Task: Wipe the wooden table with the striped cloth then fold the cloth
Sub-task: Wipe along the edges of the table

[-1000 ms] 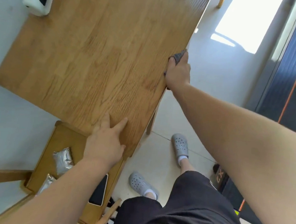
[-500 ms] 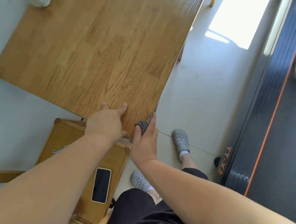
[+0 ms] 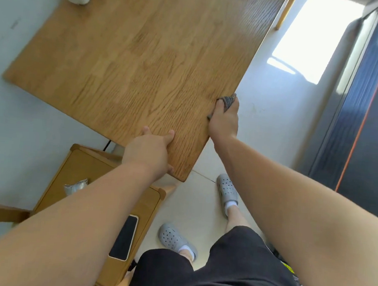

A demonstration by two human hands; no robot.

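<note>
1. Left hand (image 3: 149, 150) is lying flat, fingers spread, palm pressing on the near corner of the wooden table (image 3: 131, 57).
2. Right hand (image 3: 224, 120) is gripping the striped cloth (image 3: 228, 101), bunched up, fingers curled round it, vs the table's right edge, w/ most of the cloth hidden under the hand.

A home room — wooden table (image 3: 144, 58), tiled floor (image 3: 273, 117), treadmill (image 3: 362, 122), person's clogs (image 3: 227, 189).
</note>
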